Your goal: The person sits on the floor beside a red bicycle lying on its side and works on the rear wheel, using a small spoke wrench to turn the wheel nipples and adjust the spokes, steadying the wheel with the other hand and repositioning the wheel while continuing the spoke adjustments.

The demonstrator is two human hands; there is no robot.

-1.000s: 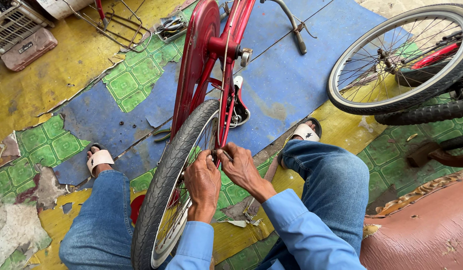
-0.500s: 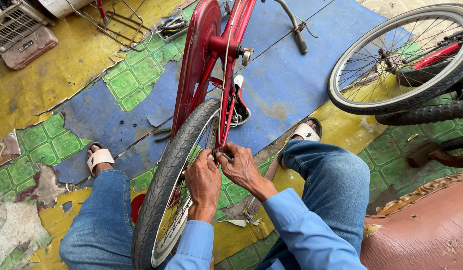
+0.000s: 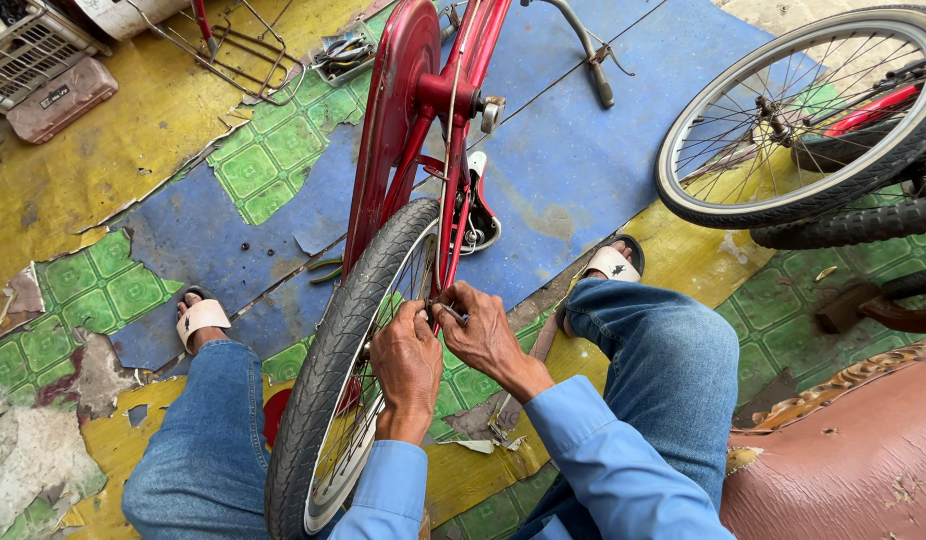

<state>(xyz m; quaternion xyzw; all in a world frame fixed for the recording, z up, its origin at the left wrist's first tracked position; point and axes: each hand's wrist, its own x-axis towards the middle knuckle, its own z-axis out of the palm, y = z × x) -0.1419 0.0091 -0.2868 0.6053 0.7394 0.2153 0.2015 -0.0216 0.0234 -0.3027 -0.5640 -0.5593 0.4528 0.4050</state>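
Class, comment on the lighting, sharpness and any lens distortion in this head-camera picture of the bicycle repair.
Head view: even, soft daylight with weak shadows; the hands, left and right, and the rear tyre are sharp; no evident glare; wide-angle stretching at the edges, seen on the second wheel.

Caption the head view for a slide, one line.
Left hand and right hand meet at the wheel of an upturned red bike.

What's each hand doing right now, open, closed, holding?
Left hand: fingers closed at the wheel spokes.
Right hand: pinched on a small metal tool at the spokes.
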